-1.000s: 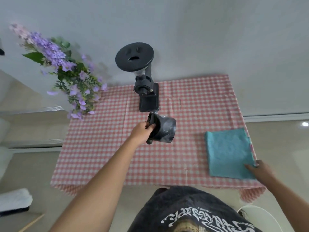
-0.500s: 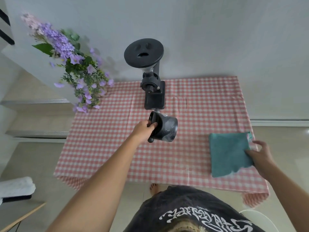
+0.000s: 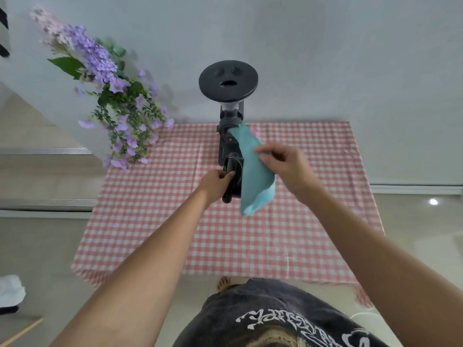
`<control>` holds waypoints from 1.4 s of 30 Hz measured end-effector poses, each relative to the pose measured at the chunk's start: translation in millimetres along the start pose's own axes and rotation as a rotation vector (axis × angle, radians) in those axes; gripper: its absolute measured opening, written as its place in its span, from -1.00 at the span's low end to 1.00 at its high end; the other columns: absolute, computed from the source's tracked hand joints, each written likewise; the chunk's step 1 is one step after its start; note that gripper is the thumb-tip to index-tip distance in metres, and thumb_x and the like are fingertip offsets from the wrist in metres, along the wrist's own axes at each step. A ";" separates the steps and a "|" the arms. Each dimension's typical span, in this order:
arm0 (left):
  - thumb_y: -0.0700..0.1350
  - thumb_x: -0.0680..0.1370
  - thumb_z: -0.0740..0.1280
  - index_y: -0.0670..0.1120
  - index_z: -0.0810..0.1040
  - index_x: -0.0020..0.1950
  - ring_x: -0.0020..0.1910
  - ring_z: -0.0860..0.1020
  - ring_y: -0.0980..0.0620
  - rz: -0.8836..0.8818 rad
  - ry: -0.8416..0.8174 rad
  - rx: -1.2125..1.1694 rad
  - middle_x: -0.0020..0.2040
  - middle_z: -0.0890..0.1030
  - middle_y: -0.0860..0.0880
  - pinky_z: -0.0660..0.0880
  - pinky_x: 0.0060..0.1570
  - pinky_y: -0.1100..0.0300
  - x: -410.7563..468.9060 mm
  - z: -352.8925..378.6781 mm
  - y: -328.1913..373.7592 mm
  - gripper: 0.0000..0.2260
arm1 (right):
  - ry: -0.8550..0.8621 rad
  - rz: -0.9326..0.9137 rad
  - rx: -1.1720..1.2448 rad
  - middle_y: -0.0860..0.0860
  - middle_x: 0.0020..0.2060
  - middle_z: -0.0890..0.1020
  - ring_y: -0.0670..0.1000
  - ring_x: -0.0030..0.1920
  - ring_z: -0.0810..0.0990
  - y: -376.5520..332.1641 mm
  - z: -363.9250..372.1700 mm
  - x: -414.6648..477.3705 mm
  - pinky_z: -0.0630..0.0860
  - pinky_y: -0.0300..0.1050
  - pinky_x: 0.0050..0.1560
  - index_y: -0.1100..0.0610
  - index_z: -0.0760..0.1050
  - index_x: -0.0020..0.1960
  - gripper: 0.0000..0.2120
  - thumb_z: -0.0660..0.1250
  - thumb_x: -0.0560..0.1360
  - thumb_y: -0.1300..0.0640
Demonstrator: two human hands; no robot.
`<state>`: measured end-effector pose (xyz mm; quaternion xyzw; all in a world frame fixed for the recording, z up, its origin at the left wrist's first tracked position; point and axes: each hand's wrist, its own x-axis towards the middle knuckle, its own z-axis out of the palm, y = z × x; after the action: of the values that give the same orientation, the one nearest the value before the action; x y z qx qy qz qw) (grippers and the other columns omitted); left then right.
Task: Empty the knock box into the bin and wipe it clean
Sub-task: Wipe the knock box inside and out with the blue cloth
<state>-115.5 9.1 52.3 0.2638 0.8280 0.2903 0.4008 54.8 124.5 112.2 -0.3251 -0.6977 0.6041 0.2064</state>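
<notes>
Knock box (image 3: 233, 177) sits mid-frame, lifted above the checked counter (image 3: 155, 221), tipped on its side and partly hidden by the cloth. Your left hand (image 3: 216, 184) has its grip closed around the box's left rim. Just right of it, your right hand (image 3: 288, 166) pinches the teal cloth (image 3: 253, 176), fingers together on its upper edge, draping it against the box.

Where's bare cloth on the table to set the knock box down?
The checked tablecloth is bare right of the grinder out to the right edge, and all along the near strip. Left of the left hand is bare too. Crowded: far left corner under the flowers, and centre by the grinder.
</notes>
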 end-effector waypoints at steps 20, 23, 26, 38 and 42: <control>0.12 0.71 0.28 -0.02 0.66 0.11 0.19 0.67 -0.13 0.076 -0.057 -0.017 0.15 0.72 -0.10 0.58 0.24 -0.01 -14.9 -35.2 -14.5 -0.74 | -0.043 0.134 -0.307 -0.03 0.31 0.59 0.02 0.20 0.58 29.6 27.9 5.5 0.51 -0.07 0.18 -0.22 0.47 0.40 -0.62 0.32 0.60 -0.05; 0.10 0.72 0.28 -0.03 0.62 0.00 -0.14 0.66 0.02 0.099 -0.049 0.032 -0.03 0.70 -0.04 0.51 -0.17 0.21 -15.0 -32.5 -9.7 -0.75 | 0.004 0.179 -0.272 -0.03 0.29 0.60 0.00 0.18 0.58 26.0 33.4 7.4 0.50 -0.10 0.18 -0.21 0.50 0.38 -0.65 0.30 0.60 -0.09; 0.09 0.73 0.25 -0.10 0.58 -0.06 -0.29 0.58 0.06 0.107 -0.026 0.043 -0.20 0.63 -0.03 0.44 -0.30 0.23 -14.2 -26.0 -2.2 -0.68 | 0.038 0.141 -0.315 -0.01 0.26 0.58 0.01 0.12 0.58 21.9 46.8 3.9 0.52 -0.16 -0.02 -0.22 0.48 0.39 -0.58 0.35 0.54 -0.16; 0.13 0.74 0.17 -0.11 0.63 0.33 0.16 0.70 -0.18 0.061 -0.038 -0.066 0.21 0.71 -0.17 0.62 0.28 -0.19 -11.2 -33.7 4.5 -0.59 | 0.065 -0.188 -0.453 -0.01 0.46 0.47 0.05 0.33 0.55 40.6 38.2 -27.3 0.60 0.07 0.23 -0.19 0.40 0.46 -0.52 0.38 0.57 0.04; 0.11 0.75 0.19 -0.11 0.63 0.30 0.21 0.66 -0.15 0.168 -0.011 0.030 0.22 0.71 -0.14 0.58 0.28 -0.12 -15.2 -32.5 2.6 -0.63 | 0.090 -0.086 -0.439 -0.04 0.15 0.60 0.00 0.02 0.61 29.2 29.5 -20.9 0.61 -0.10 -0.06 -0.16 0.37 0.49 -0.53 0.33 0.59 -0.03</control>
<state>-133.3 -8.0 78.5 0.3401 0.8049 0.3090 0.3755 55.4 90.6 80.4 -0.3588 -0.8157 0.4134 0.1874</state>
